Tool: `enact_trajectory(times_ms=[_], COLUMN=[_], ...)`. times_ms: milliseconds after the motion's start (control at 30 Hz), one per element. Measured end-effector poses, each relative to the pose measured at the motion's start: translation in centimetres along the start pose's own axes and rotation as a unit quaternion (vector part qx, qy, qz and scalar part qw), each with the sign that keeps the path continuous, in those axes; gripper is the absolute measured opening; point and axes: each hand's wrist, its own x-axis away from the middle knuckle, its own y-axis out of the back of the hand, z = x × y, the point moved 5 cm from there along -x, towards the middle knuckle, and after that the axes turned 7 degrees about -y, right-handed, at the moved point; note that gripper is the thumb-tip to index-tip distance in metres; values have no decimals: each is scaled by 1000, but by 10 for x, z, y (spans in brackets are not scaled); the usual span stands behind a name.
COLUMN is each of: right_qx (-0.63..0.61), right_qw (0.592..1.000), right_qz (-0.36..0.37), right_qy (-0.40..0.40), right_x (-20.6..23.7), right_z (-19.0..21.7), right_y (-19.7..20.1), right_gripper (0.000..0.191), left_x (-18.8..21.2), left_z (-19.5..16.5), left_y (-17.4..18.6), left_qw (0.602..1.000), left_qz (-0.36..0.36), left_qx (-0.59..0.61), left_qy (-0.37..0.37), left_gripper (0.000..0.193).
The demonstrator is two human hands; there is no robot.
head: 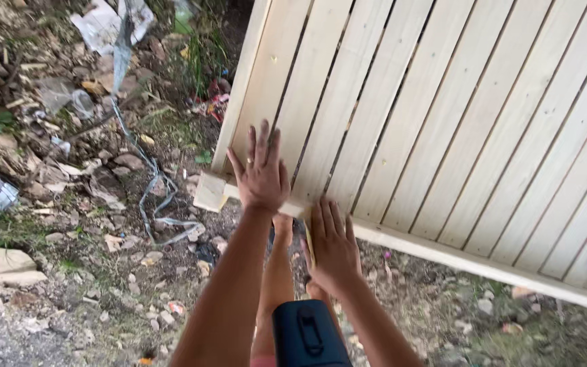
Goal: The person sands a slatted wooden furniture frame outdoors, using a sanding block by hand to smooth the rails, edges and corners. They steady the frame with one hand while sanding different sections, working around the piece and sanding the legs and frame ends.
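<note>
The wooden panel (443, 115) is made of pale vertical slats fixed side by side with thin dark gaps between them, and it fills the upper right of the view, tilted so its lower edge runs down toward the right. Along that lower edge runs a cross rail (456, 258) of the same pale wood, whose cut end (210, 192) sticks out past the left-hand slat.

The left hand (261, 173) lies flat and open on the panel near its lower left corner, fingers spread and pointing up along the slats, with the palm over the spot where the rail meets the boards. The right hand (331, 241) is also open, fingers together, pressed against the rail just below and to the right of the left hand. A thin yellowish object (309, 245) shows at its thumb side; what it is cannot be told. Neither hand is closed around anything.

Below the forearms a bare leg and foot (281, 228) stand on the ground, and a dark blue object (307, 336) sits at the bottom edge of the view.

The ground (103, 272) is bare earth with stones, dry leaves and litter. A twisted grey strip (151, 183) lies across it left of the panel, and crumpled paper (107, 24) lies at the top left.
</note>
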Motion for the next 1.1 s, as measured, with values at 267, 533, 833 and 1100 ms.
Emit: enact_trajectory(times_ms=[267,533,833,1100], right_qx=[2,3,4,-9], right_qw=[999,998,995,999], right_qz=[25,16,56,-25], right_qy=[-36,-69,-80,-47], right_x=[-9,13,11,22], right_z=[3,-54,-36,-43], right_y=[2,-12,7,14], right_gripper=[70,79,77,73], left_x=[3,-1,9,8], left_z=[-8,9,-52,-46], left_y=[-1,-3,-23,-25], left_qw=[997,996,998,996], left_qz=[29,27,61,72], left_qx=[12,-7,-8,-14], left_qy=[70,86,-3,48], left_gripper=[69,66,70,66])
